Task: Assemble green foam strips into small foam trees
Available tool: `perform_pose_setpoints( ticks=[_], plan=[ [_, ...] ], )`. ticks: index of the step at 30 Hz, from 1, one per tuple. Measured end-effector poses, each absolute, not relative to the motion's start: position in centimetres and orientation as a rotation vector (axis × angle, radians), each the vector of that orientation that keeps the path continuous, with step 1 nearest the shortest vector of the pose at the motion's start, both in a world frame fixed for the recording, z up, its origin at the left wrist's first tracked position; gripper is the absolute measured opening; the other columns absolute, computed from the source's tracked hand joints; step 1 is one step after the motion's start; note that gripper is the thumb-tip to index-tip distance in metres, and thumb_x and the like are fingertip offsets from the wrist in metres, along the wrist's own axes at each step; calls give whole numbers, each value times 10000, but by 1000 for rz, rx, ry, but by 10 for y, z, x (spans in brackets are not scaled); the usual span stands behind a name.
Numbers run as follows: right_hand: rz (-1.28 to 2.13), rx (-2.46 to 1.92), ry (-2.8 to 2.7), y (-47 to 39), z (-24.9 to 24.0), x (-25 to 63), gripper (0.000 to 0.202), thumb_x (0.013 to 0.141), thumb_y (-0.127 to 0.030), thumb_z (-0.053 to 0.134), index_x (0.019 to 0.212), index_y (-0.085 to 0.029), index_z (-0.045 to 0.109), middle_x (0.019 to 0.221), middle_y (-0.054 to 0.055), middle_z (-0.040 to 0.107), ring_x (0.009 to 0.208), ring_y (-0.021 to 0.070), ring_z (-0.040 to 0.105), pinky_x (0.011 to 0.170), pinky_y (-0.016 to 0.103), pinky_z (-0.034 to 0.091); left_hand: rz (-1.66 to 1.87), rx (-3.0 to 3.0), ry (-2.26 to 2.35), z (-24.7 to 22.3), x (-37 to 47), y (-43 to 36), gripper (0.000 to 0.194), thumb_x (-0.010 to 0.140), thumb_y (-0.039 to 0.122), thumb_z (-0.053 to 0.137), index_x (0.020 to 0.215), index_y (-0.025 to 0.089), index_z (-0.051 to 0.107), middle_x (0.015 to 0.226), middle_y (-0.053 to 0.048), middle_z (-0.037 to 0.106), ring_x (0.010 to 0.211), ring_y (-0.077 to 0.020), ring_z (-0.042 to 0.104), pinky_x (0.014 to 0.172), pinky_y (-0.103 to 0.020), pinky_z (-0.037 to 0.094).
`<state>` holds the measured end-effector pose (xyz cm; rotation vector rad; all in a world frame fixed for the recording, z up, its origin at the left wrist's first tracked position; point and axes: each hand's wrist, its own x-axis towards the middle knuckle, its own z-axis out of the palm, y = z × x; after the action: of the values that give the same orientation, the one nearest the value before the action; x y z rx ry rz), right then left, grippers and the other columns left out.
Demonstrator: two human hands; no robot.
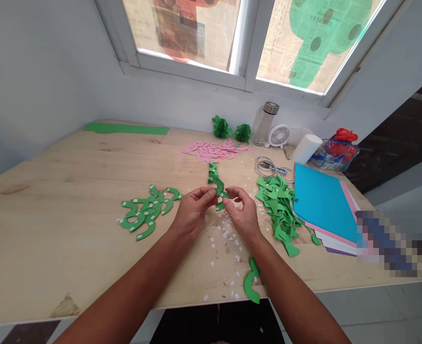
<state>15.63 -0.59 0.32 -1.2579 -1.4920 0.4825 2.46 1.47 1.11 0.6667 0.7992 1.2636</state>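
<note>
Above the middle of the table, my left hand (195,206) pinches a curved green paper cutout (216,184) between thumb and fingers. My right hand (242,210) grips the same cutout from the other side, its fingertips closed at the lower part. Just beyond lies another green cutout (213,167). To the left is a loose pile of wavy green cutouts (150,210) bearing small white squares. Near the front edge, beside my right forearm, rests one more wavy green piece (251,284). Tiny white paper bits (227,234) are scattered below my hands.
Green paper scraps (277,205) heap at right, beside blue sheets (321,200) and scissors (268,166). Pink cutouts (213,150) lie behind, near two green paper ornaments (221,127). A bottle (266,124), small fan (279,135) and white roll (307,148) stand by the wall.
</note>
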Motion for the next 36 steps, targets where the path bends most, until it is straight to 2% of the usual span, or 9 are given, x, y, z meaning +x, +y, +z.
perform_pose_setpoints(
  ticks=[9,19,28,32,36],
  plan=[
    [581,-1253,-1443,-3,2,156,94,748,-236,595,801,-174,640,747,23,647,698,155,598,661,271,493,1281,749,824,5,26,16,215,559,272,827,671,141,699,663,-20,670,642,-138,592,741,-288,457],
    [710,-1261,-1368,-6,6,152,75,744,-235,587,767,-176,627,727,13,646,681,152,598,662,268,481,1299,797,851,3,28,16,202,568,277,815,667,153,691,661,-8,655,658,-142,580,741,-292,449],
    [946,-1264,-1243,-1,1,154,82,711,-253,594,721,-175,617,663,-11,598,609,131,522,592,250,414,1266,797,889,5,29,14,220,566,283,804,692,145,687,658,-7,649,635,-139,582,720,-291,448],
    [1135,-1157,-1060,1,-1,154,96,664,-268,631,691,-180,606,623,-36,565,563,113,485,556,238,370,1240,765,831,12,26,13,244,601,287,775,793,149,714,658,-11,646,629,-131,575,705,-285,457],
    [1265,-1064,-915,0,1,153,101,626,-256,670,672,-181,620,624,-42,582,557,102,482,565,232,363,1237,831,802,14,24,14,281,593,243,783,857,168,719,786,-30,677,672,-140,590,708,-297,472]
  ],
)
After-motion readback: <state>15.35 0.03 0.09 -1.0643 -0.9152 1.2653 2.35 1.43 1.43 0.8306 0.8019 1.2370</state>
